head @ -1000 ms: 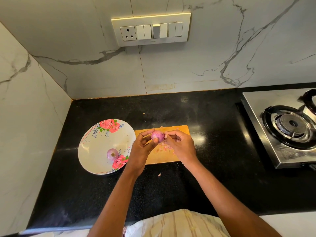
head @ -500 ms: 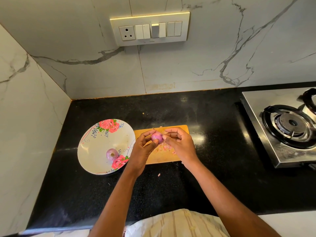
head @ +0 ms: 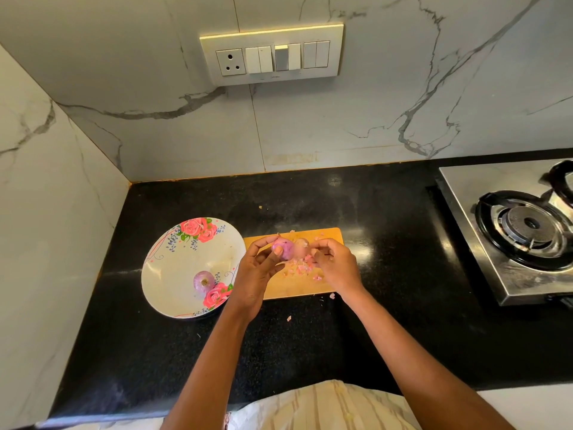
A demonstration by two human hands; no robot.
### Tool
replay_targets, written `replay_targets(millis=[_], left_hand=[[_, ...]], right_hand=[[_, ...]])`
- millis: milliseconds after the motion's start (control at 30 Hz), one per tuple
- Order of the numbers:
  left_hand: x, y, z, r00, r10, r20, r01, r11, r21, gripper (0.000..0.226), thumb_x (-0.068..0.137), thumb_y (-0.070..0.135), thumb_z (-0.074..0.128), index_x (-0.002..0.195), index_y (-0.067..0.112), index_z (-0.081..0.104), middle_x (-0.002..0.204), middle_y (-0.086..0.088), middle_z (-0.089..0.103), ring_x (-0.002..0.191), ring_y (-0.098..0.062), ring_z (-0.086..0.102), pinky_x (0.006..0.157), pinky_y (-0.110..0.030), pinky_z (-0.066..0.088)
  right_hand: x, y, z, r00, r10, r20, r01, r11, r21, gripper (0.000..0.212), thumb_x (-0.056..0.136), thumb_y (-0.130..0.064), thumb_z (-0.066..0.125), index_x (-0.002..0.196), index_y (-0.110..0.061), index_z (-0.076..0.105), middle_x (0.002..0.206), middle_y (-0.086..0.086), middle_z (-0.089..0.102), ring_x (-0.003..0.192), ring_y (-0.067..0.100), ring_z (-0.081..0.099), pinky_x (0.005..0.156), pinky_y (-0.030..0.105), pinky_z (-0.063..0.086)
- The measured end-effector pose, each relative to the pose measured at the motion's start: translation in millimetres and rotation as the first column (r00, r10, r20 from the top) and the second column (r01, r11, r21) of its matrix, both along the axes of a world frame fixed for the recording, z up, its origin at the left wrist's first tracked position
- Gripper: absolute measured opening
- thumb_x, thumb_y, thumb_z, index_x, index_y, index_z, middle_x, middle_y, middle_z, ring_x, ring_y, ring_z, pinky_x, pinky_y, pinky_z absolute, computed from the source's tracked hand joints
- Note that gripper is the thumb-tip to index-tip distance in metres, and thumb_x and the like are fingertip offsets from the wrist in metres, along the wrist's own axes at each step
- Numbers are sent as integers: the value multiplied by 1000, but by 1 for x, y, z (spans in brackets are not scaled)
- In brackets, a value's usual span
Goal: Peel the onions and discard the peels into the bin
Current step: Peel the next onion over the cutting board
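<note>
Two bare hands meet above a wooden cutting board (head: 325, 287) at the middle of a black stone surface (head: 387, 330). The left hand (head: 257, 274) pinches a small purple onion (head: 284, 247) between thumb and curled fingertips, holding it over the board's far left part. The right hand (head: 335, 265), just beside it at 3 o'clock, has its fingers curled, pinching a pale flap of peel (head: 301, 245) that looks partly pulled away from the onion; whether the flap is wholly free cannot be told. Pink and white peel scraps (head: 302, 268) lie scattered on the board beneath the hands, and a few more bits rest on the surface near the board's front edge.

At 9 o'clock from the board, touching or nearly touching its left end, sits a white plate (head: 173, 274) printed with pink roses. A second purple onion (head: 203, 281) lies on the plate, toward its near right side. At 3 o'clock, well apart from the board, a steel gas stove (head: 483, 243) with a black burner ring stands at the picture's edge. A switch panel (head: 273, 54) with a socket is mounted on the marble wall at 12 o'clock.
</note>
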State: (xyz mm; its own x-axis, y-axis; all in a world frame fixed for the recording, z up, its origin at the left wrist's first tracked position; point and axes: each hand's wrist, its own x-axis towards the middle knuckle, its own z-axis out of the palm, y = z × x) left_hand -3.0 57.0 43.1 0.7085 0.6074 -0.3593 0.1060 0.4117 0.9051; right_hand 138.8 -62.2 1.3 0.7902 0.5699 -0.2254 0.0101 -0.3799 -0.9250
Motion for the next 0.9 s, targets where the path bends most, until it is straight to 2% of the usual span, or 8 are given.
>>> replay_targets(millis=[67,100,233,300,400,567,833,900], left_hand=[[0,1,0,999,32,11,-32,999,-22,45,85,27,69,127,14,60,123,-12,70,115,-25,68,98,-34,55],[0,2,0,999,48,20,-47,998,-37,45,85,26,69,126,12,59,122,-14,70,114,-26,69,95,-33,57],[1,2,-2,997,70,30,-69,997,-34,41,89,23,69,126,12,57,122,-17,69,112,-28,70,92,-33,59],[1,1,-2,998,64,25,-63,998,-30,37,95,20,66,130,14,58,119,-13,72,110,-28,71,96,-36,58],[3,0,-2,999,39,8,-39,999,0,33,98,20,64,131,16,61,115,-9,74,109,-27,71,98,-38,57],[5,-3,1,999,47,-12,-46,999,19,39,90,28,68,127,15,63,112,-9,75,107,-28,72,98,-42,57],[5,-4,-1,999,50,-18,-49,999,15,40,87,28,70,124,15,64,115,-13,74,108,-29,72,96,-40,58],[4,-5,-1,999,48,-20,-47,999,14,40,87,29,70,123,16,65,114,-12,74,107,-29,72,95,-38,59]], right_hand=[[-2,1,3,995,62,73,-60,998,-33,12,94,-17,72,101,-25,76,113,-7,71,100,7,67,83,13,51],[-4,2,8,993,81,85,-81,997,-10,13,94,-20,72,106,-23,76,114,-9,70,101,3,66,81,8,48],[-16,3,30,983,162,87,-174,971,161,23,96,-23,71,119,-19,73,113,-11,72,104,-1,67,89,17,55],[-20,4,34,974,169,150,-195,965,174,25,95,-22,71,120,-17,73,112,-13,72,103,-3,68,88,15,55],[-22,4,33,961,136,241,-183,966,182,26,94,-20,73,119,-14,74,108,-16,71,100,-7,68,85,11,54],[-22,3,31,928,107,356,-172,972,158,24,92,-15,74,115,-11,76,107,-7,74,97,-11,66,85,11,54],[-22,0,31,905,120,409,-186,975,126,22,92,-13,74,113,-8,76,105,1,76,94,-15,65,82,9,53],[-22,0,31,902,123,415,-188,975,120,22,92,-12,74,113,-8,76,105,-4,75,94,-17,64,81,7,52]])
